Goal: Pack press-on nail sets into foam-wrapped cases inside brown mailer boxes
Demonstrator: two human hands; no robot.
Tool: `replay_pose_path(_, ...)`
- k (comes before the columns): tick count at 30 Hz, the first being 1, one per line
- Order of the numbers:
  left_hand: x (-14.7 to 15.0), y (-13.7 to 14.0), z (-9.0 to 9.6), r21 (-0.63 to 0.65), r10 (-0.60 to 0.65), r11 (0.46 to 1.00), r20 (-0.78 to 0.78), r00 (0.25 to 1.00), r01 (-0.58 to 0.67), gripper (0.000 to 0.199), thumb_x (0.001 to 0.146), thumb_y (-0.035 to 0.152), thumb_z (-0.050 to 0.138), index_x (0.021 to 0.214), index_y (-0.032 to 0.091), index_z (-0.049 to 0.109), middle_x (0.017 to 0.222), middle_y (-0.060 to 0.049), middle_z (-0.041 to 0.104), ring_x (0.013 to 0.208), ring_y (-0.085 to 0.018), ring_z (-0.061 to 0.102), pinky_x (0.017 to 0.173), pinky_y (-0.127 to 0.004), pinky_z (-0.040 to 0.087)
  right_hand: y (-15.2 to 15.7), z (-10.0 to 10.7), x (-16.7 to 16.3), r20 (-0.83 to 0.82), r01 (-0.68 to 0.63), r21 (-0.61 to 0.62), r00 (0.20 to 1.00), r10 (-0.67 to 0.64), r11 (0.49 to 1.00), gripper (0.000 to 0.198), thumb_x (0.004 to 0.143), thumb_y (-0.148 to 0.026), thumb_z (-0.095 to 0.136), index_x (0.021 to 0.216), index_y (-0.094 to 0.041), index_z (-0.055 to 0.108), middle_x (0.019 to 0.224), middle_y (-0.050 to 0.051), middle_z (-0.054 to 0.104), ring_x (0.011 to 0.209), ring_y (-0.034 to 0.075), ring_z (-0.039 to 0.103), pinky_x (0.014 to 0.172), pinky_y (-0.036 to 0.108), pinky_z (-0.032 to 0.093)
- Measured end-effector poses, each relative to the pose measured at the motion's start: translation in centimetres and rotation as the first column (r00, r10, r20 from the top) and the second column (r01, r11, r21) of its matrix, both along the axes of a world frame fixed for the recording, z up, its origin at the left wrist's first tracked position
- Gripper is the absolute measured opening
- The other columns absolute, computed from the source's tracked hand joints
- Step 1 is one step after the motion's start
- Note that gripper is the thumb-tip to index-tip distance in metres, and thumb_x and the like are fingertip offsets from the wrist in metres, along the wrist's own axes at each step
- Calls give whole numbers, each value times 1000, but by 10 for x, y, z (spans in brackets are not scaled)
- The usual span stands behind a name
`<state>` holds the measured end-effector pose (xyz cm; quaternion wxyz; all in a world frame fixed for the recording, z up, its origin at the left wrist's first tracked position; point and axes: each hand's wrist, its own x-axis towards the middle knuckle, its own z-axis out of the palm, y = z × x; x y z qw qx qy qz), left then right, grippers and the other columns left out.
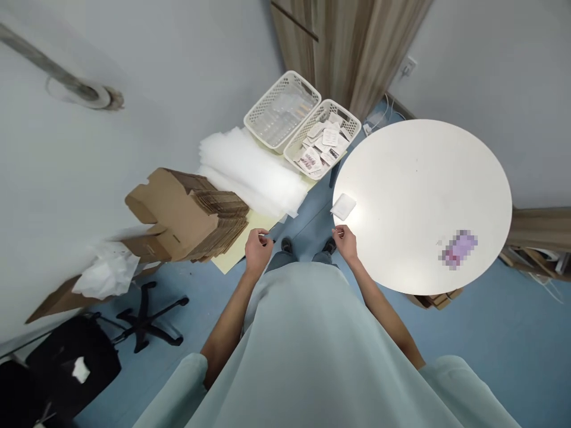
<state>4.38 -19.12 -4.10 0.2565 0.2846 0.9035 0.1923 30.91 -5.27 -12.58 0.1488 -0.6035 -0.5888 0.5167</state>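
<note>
My left hand (pixel 259 251) hovers in front of my body, near the right end of the cardboard stack, its fingers loosely curled and a gap showing between thumb and fingertips. I see nothing in it. By the near left edge of the round white table (pixel 392 172) is my right hand (pixel 346 242), also loosely curled and apparently holding nothing. Just beyond its fingers a small flat white packet (pixel 344 206) lies on the table at the rim, apart from the hand.
Flat-folded cardboard boxes (pixel 223 232) lie left, with an opened brown box (pixel 173 205) beside them. White foam sheets (pixel 254 169) lie behind. One white basket (pixel 263 134) holds clear plastic pieces, another (pixel 292 159) small printed packets. A blurred purple item (pixel 461 245) rests on the table. A black chair (pixel 75 362) stands lower left.
</note>
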Motion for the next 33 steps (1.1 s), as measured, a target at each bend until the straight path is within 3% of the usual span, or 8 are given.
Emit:
replay_pose_path(3,-33,-20,10,58,-3,998,-51,999,6,20,87,19,54,106,28,56,105,-6,69,95,-24,72,92,-39,59,-7,21,-30,-23,-37,55,999,39,998,29,94,-48,59,107,-24,67,97,10,79,86,29,75,83,43,62)
replay_pose_path(7,-103,-57,19,82,36,996,-143,989,-25,26,88,22,54,113,27,61,113,-9,71,101,-27,72,99,-44,59,-25,54,-78,-65,-94,115,993,102,989,36,97,-53,56,115,-24,67,101,11,79,88,28,76,84,43,62)
replay_pose_path(13,-209,-114,2,4,-104,994,-120,987,105,31,85,41,67,113,26,65,124,-14,75,125,-37,68,112,-52,54,-67,93,-155,-33,-238,174,968,247,956,34,98,-49,57,116,-25,72,102,9,80,90,27,76,86,41,62)
replay_pose_path(17,-240,-131,-15,5,-186,982,-44,981,187,28,86,43,67,109,27,70,121,-12,79,119,-35,73,107,-48,57,-96,101,-199,-17,-322,184,944,331,929,29,100,-43,59,117,-25,74,102,8,80,87,26,76,84,39,62)
replay_pose_path(22,-252,-133,-19,-3,-299,954,5,954,299,32,101,39,51,116,24,74,120,-9,82,112,-31,76,97,-40,59,-125,103,-242,74,-441,195,897,435,876,27,104,-34,60,125,-23,74,107,7,81,88,21,75,85,33,59)
replay_pose_path(26,-255,-125,-17,-116,-389,918,-79,918,380,40,109,31,36,118,20,74,125,-14,80,114,-31,75,95,-37,56,-139,112,-284,202,-646,197,762,615,737,35,109,-26,57,141,-21,69,119,9,79,92,18,76,93,30,56)
replay_pose_path(30,-255,-118,-15,-165,-448,890,-133,884,426,41,110,30,36,115,17,74,124,-16,78,113,-31,74,93,-38,57,-144,120,-327,403,-850,108,512,759,516,49,112,-28,52,161,-22,53,132,13,75,110,24,76,98,33,56)
replay_pose_path(33,-256,-118,-15,-153,-461,885,-144,876,440,40,110,31,38,117,17,75,123,-16,78,111,-31,74,92,-38,57,-145,118,-349,527,-904,0,362,769,427,52,112,-27,49,163,-19,47,137,17,73,121,29,74,97,37,59)
